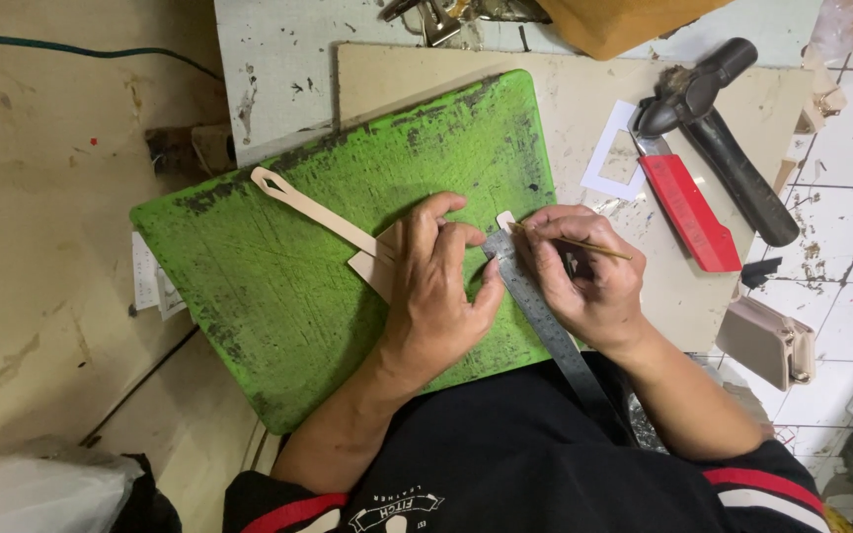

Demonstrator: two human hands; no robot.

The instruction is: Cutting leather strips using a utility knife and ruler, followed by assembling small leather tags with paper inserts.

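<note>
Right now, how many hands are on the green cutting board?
2. The left hand presses the beige leather piece and metal ruler down on the green cutting board. The right hand, beside it over the ruler, holds a thin stick-like tool.
</note>
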